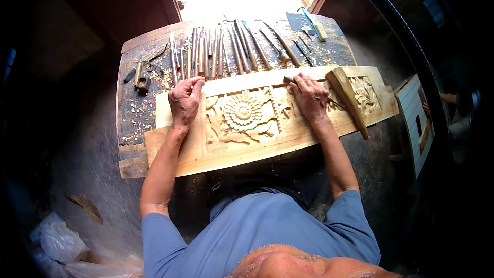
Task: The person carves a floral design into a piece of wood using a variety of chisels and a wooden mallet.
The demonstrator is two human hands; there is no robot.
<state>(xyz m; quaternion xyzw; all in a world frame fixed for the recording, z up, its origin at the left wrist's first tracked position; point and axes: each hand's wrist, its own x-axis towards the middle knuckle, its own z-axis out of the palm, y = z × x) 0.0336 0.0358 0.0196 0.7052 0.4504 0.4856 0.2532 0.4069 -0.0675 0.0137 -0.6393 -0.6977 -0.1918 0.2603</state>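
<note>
A long pale wooden panel (190,146) lies across the bench in front of me, carved in relief with a round, many-petalled flower (243,111) and leafy scrolls. My left hand (185,102) rests at the panel's far left edge, fingers curled and thumb against the forefinger; anything inside them is hidden. Over the carving right of the flower, my right hand (310,97) is closed around a chisel (289,79). Its dark handle end sticks out on the left, and a thin shaft shows on the right. Just beyond that hand, a wooden mallet (346,98) lies slanting across the panel.
Several carving chisels (213,54) lie in a row behind the panel on the worn workbench (126,82), among wood shavings. A small metal tool (142,82) sits far left, a yellow-handled brush (320,31) far right. Plastic bags (62,242) lie lower left. Another person's arm (448,98) shows at right.
</note>
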